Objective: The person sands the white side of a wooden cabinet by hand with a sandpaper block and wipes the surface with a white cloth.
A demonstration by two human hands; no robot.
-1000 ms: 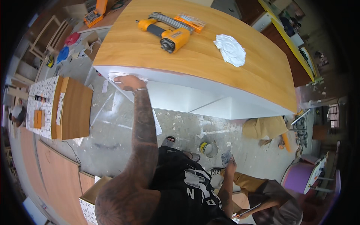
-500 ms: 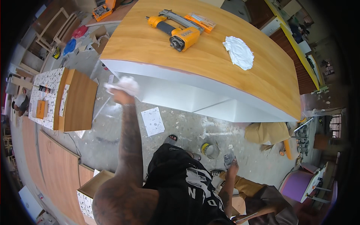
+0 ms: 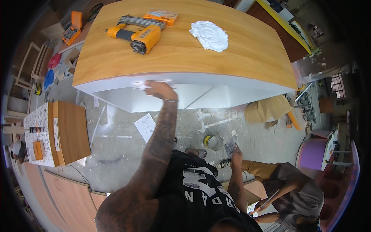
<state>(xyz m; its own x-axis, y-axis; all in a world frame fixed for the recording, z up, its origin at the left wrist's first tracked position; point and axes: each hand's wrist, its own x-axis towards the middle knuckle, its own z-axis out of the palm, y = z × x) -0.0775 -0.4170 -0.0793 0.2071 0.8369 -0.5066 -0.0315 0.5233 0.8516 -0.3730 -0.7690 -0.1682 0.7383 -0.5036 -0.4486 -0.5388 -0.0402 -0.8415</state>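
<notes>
The left hand (image 3: pixel 160 89) presses a small white cloth (image 3: pixel 141 84) flat against the white front edge (image 3: pixel 216 79) of the big wooden table (image 3: pixel 185 54), fingers closed down on the cloth. The hand sits left of the edge's middle, so by the look of it the wiping is partway; the stretch toward 3 o'clock looks yet to be covered, though no visible difference in the surface confirms this. The right hand (image 3: pixel 236 151) hangs low near the floor, holding something small; its grip cannot be told. On the floor at 5 o'clock from the left hand stands a small open tin (image 3: pixel 213 142) with a pale inside; its contents are unclear.
</notes>
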